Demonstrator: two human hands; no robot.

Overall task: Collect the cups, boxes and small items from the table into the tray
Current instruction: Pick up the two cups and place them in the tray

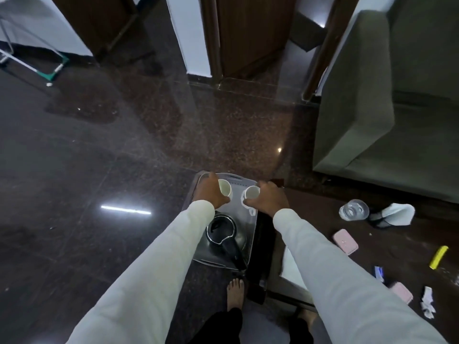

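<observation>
Your tray [250, 234] is crowded: a black kettle [224, 233] fills its near half, two white cups [224, 187] take the far end, leaving bare floor only between them. On the table [323, 214] to your right, pink boxes [345, 242], a yellow tube [439, 257] and a glass [354, 209] lie well apart, with open wood around each.

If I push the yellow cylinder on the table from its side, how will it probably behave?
The yellow cylinder lies on its side on the dark table, so a sideways push would probably make it roll. It looks small, so it is likely light. It lies close to the table's right border in this view, so it might roll off; I cannot see that edge.
</observation>
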